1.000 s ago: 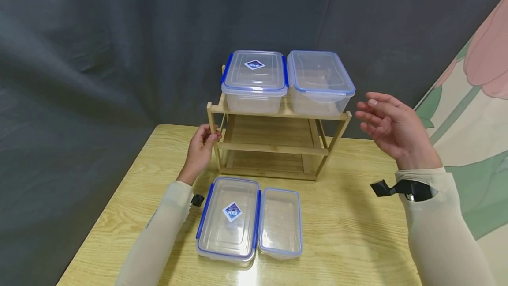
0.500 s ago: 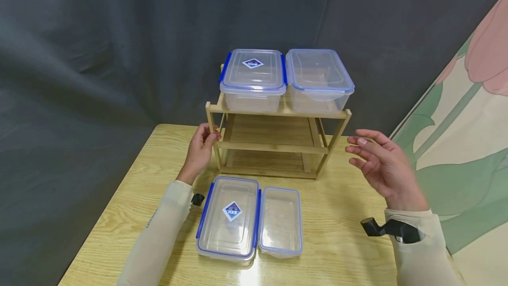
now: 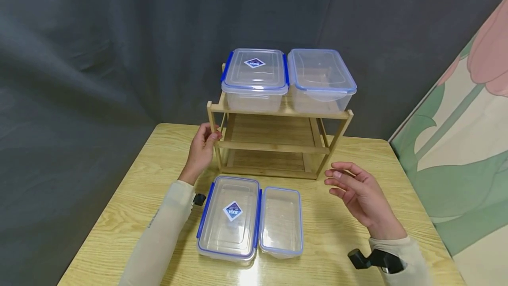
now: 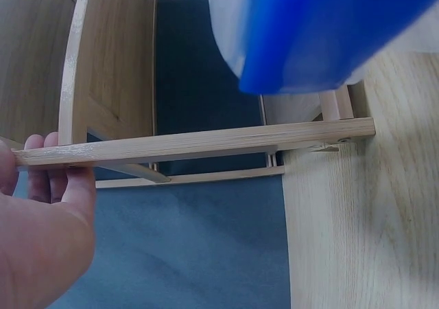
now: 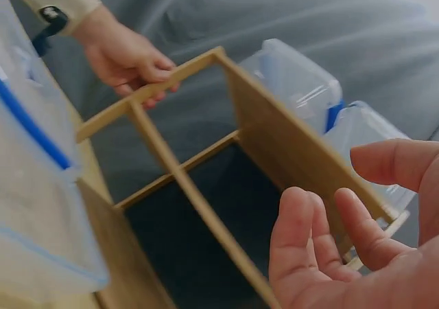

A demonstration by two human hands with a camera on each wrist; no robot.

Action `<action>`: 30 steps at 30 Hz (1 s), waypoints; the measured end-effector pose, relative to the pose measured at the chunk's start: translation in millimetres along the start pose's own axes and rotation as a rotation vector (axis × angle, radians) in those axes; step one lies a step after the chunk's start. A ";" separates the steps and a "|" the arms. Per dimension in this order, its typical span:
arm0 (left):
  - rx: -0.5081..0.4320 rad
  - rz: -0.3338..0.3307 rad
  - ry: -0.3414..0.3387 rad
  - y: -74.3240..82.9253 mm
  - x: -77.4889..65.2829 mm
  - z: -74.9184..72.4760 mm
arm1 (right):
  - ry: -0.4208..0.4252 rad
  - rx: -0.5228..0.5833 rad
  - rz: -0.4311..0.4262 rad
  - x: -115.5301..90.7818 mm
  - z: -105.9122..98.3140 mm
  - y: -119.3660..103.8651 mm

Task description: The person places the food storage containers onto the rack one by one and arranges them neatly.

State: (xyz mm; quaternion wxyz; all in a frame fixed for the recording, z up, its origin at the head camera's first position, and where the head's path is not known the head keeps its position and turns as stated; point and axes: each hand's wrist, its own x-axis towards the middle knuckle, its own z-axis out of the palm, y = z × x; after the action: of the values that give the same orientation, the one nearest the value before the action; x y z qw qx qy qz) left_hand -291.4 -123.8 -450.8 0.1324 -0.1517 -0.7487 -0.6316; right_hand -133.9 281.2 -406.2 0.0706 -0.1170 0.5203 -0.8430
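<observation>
In the head view a wooden shelf rack (image 3: 274, 148) stands on the table. My left hand (image 3: 201, 148) grips its front left post; the left wrist view shows thumb and fingers (image 4: 79, 189) on either side of that wooden bar. My right hand (image 3: 363, 197) hovers right of the rack, fingers loosely bent and holding nothing. Two clear lidded food containers stand on the top shelf: one with blue clips and a label (image 3: 255, 78), one with a pale blue rim (image 3: 322, 80). Before the rack lie a flatter clipped container (image 3: 228, 220) and a narrower one (image 3: 280, 222).
The wood-grain table (image 3: 135, 215) carries everything. A dark grey curtain (image 3: 119, 47) hangs behind it. To the right is a panel with painted flowers (image 3: 460, 144). The rack's middle shelf (image 3: 270, 131) sits between the top and bottom boards.
My right hand has come down and leftward, from beside the top containers to the rack's lower right. My left hand keeps its hold on the post, and the containers stay put.
</observation>
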 end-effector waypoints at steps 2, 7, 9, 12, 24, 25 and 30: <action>0.004 -0.003 -0.003 0.2 -0.5 -0.3 | 0.011 -0.021 0.032 -3.8 -1.2 9.6; 0.018 -0.014 -0.002 0.4 -1.5 -0.3 | 0.020 -0.072 0.124 -13.8 -5.5 32.6; 0.026 -0.022 0.001 0.8 -2.2 -0.4 | 0.022 -0.106 0.167 -18.0 -7.1 41.4; 0.027 -0.035 0.000 2.1 -2.5 -0.6 | 0.031 -0.161 0.228 -23.7 -9.3 53.3; 0.030 -0.024 0.008 -1.6 0.3 -1.6 | 0.036 -0.219 0.391 -34.9 -18.0 84.3; 0.029 -0.021 0.008 -1.5 0.4 -1.5 | 0.033 -0.222 0.402 -35.6 -18.1 86.7; 0.032 -0.019 0.007 -1.1 0.4 -0.8 | 0.024 -0.240 0.456 -42.1 -19.9 98.7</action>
State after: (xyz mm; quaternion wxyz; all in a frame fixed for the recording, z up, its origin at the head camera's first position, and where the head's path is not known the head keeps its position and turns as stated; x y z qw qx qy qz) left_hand -292.1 -124.8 -451.5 0.1316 -0.1401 -0.7597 -0.6213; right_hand -99.0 264.2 -508.2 0.2382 0.0055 0.6304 -0.7388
